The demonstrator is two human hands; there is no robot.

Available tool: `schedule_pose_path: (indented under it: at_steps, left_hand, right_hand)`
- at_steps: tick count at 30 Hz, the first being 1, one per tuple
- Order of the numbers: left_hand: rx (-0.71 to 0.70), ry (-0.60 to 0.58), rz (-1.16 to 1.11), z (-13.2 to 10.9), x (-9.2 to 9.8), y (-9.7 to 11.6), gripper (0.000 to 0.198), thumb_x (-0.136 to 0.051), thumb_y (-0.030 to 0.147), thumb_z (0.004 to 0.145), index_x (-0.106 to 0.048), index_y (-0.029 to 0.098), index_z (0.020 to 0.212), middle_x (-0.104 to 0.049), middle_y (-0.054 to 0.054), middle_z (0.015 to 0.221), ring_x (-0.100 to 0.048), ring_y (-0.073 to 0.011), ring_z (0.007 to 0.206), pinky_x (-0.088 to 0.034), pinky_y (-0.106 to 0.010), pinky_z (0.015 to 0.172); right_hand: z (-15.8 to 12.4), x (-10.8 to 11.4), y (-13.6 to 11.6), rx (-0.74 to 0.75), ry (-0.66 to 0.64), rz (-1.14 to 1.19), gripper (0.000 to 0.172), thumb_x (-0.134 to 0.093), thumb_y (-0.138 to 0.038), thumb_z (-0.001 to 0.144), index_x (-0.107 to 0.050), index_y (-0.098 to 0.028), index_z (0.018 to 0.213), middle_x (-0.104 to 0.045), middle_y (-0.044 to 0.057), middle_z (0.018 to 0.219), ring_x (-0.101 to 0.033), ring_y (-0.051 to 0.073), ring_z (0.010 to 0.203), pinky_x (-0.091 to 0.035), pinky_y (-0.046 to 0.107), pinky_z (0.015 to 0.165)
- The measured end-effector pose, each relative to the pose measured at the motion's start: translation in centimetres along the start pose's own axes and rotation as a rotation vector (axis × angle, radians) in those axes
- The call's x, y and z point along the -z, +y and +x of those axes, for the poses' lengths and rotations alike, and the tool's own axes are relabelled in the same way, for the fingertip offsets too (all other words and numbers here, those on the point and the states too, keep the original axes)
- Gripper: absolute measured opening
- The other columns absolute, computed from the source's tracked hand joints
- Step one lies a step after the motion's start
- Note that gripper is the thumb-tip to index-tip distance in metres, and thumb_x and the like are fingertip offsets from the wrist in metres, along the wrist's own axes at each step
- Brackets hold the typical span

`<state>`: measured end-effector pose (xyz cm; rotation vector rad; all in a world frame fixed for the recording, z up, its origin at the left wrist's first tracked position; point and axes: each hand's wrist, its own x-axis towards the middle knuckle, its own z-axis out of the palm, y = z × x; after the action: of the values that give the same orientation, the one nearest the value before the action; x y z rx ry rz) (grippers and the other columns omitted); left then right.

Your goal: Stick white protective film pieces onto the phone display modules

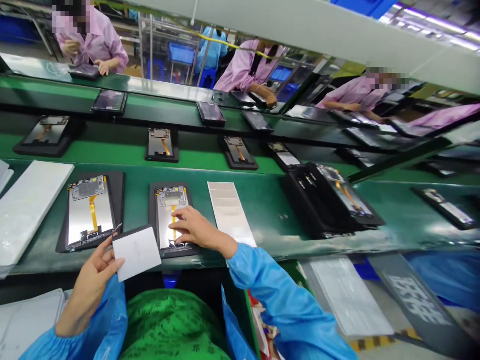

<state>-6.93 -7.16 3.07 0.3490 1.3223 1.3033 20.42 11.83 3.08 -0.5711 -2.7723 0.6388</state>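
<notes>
Green bench [270, 212]: at eight o'clock our left grip [98, 267] pinches a card [137, 253], our right grip [198, 227] spread over a tablet [164, 222].

Electronics factory, green belt [122, 152], opened tablets [81, 212], pink-clad workers [101, 37]
</notes>
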Motion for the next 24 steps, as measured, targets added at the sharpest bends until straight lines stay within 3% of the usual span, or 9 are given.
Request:
schedule_pose_path:
  at_steps: [3, 9, 12, 16, 18, 21, 24]
  left_hand:
    - [0.001, -0.037, 0.018, 0.4, -0.8, -0.2, 0.082, -0.087, 0.032, 0.069, -0.046, 0.021, 0.139, -0.075, -0.010, 0.111, -0.071, -0.0296, 0.103, -0.059, -0.039, 0.085]
    - [-0.012, -0.091, 0.109, 2.1, -1.3, -0.7, 0.066, -0.084, 0.034, 0.074, -0.050, 0.018, 0.127, -0.074, -0.009, 0.105, -0.072, -0.0245, 0.094, -0.057, -0.035, 0.081]
    - [-0.015, -0.104, 0.147, 3.0, -1.6, -0.6, 0.066, -0.082, 0.036, 0.075, -0.049, 0.017, 0.128, -0.074, -0.008, 0.100, -0.071, -0.0218, 0.087, -0.055, -0.034, 0.079]
    - [-0.044, -0.145, 0.201, 4.2, -3.6, 0.1, 0.067, -0.082, 0.037, 0.073, -0.049, 0.016, 0.126, -0.073, -0.004, 0.087, -0.068, -0.0176, 0.073, -0.053, -0.031, 0.072]
    - [-0.069, -0.164, 0.230, 4.9, -5.1, 0.3, 0.066, -0.082, 0.037, 0.071, -0.049, 0.015, 0.124, -0.072, -0.002, 0.080, -0.065, -0.0158, 0.066, -0.050, -0.029, 0.067]
    - [-0.091, -0.184, 0.285, 6.0, -7.3, 0.6, 0.066, -0.081, 0.038, 0.071, -0.048, 0.015, 0.122, -0.069, 0.000, 0.074, -0.063, -0.0147, 0.063, -0.047, -0.027, 0.063]
    - [-0.099, -0.197, 0.351, 6.6, -8.9, 0.6, 0.064, -0.079, 0.038, 0.070, -0.047, 0.015, 0.120, -0.067, 0.003, 0.070, -0.061, -0.0136, 0.059, -0.046, -0.026, 0.060]
  right_hand:
    - [0.4, -1.0, 0.6, 0.025, 0.011, -0.036, 0.025, -0.062, -0.039, 0.096, -0.073, -0.023, 0.112, -0.063, 0.010, 0.125, -0.057, 0.022, 0.107, -0.050, 0.038, 0.096]
    - [0.8, 0.0, 0.6, 0.115, -0.066, 0.004, 0.023, -0.048, -0.027, 0.103, -0.070, -0.021, 0.101, -0.064, 0.009, 0.123, -0.060, 0.019, 0.108, -0.051, 0.031, 0.088]
    - [1.8, 1.8, 1.2, 0.085, -0.091, 0.269, 0.018, -0.048, -0.026, 0.103, -0.064, -0.019, 0.096, -0.065, 0.009, 0.123, -0.061, 0.018, 0.110, -0.050, 0.032, 0.093]
    - [3.1, 3.2, 2.8, -0.135, 0.017, 0.682, 0.014, -0.048, -0.030, 0.102, -0.057, -0.019, 0.099, -0.069, 0.003, 0.093, -0.066, 0.014, 0.081, -0.053, 0.030, 0.080]
    - [3.3, 3.2, 3.6, -0.190, 0.067, 0.779, 0.018, -0.060, -0.033, 0.096, -0.055, -0.019, 0.105, -0.067, 0.002, 0.091, -0.064, 0.013, 0.076, -0.054, 0.030, 0.077]
    - [3.0, 2.7, 4.3, -0.140, 0.140, 0.667, 0.037, -0.075, -0.031, 0.085, -0.058, -0.019, 0.116, -0.065, 0.004, 0.100, -0.063, 0.014, 0.084, -0.055, 0.032, 0.081]
    - [2.4, 2.2, 4.2, -0.044, 0.258, 0.419, 0.022, -0.057, -0.024, 0.098, -0.064, -0.020, 0.119, -0.066, 0.007, 0.105, -0.063, 0.017, 0.096, -0.054, 0.036, 0.089]
